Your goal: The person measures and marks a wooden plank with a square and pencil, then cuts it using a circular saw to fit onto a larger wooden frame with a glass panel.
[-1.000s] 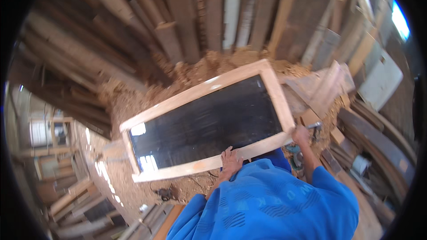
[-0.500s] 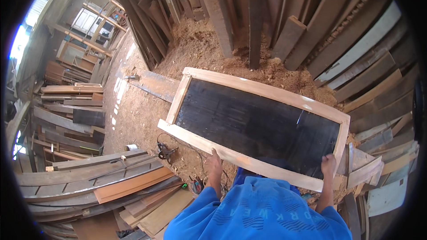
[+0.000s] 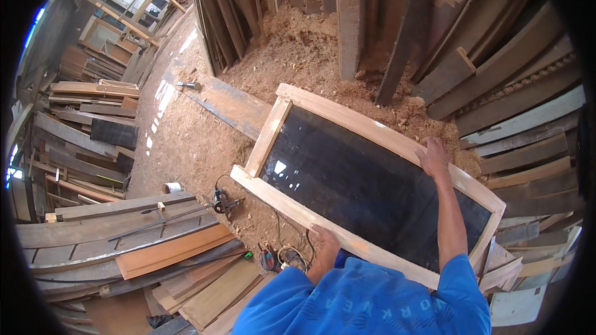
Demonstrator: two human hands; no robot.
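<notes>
Pale-wood rectangular frame (image 3: 268,139) with glossy black panel (image 3: 366,180) lies before the person. Apparent step: steadying. Left hand (image 3: 325,247) touches near rail (image 3: 372,249), right hand (image 3: 434,158) far rail (image 3: 347,120); grip closure indeterminable. Next move calls for balanced support.

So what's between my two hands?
In the head view, the dark panel, between the left hand at the near rail and the right hand at the far rail.

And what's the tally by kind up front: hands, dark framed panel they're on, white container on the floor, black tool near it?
Hands (left hand, right hand): 2
Framed panel: 1
White container: 1
Black tool: 1
Total: 5
</notes>
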